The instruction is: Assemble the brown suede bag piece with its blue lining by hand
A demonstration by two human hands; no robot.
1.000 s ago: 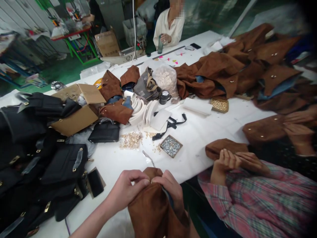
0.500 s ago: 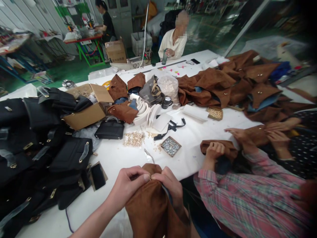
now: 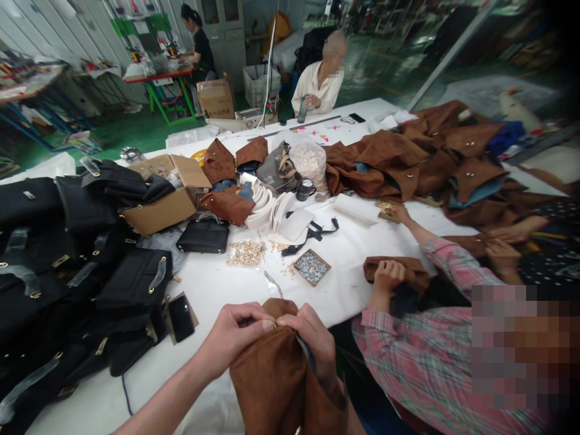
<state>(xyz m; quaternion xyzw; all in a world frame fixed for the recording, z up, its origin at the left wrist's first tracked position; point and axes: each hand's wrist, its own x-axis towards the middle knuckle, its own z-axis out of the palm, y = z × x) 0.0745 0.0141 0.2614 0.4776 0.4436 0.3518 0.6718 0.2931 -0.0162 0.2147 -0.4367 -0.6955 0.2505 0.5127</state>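
Left hand: from far off, through my head view, I see my left hand (image 3: pixel 242 332) with its back up and its fingers bent, the thumb lying flat and pointing right.
Left arm: it comes up on a slant from the bottom edge, left of the middle.
Left grip: narrow, thumb and finger pinching the brown suede piece (image 3: pixel 274 374) near its top.
Right hand: my right hand (image 3: pixel 312 335) curls around the right side of the suede, its thumb pointing left, so the two thumb tips nearly meet.
Right grip: narrow too, holding the suede; I cannot tell if a tiny part sits between the thumbs.
Brown suede piece: low in the middle, in front of me, hanging down from both hands, with a blue lining (image 3: pixel 308 353) peeking out by my right hand.
White table: past my hands, the white table (image 3: pixel 217 290) holds a square tray of silver bits (image 3: pixel 312 267) and a clear bag of gold bits (image 3: pixel 244 254).
Left side: a black phone (image 3: pixel 181 317) lies beside a heap of black handbags (image 3: pixel 131 284).
Right side: a co-worker in a plaid shirt (image 3: pixel 417 356) holds another brown piece (image 3: pixel 414 270) and reaches to a tray of gold bits (image 3: pixel 385 205).
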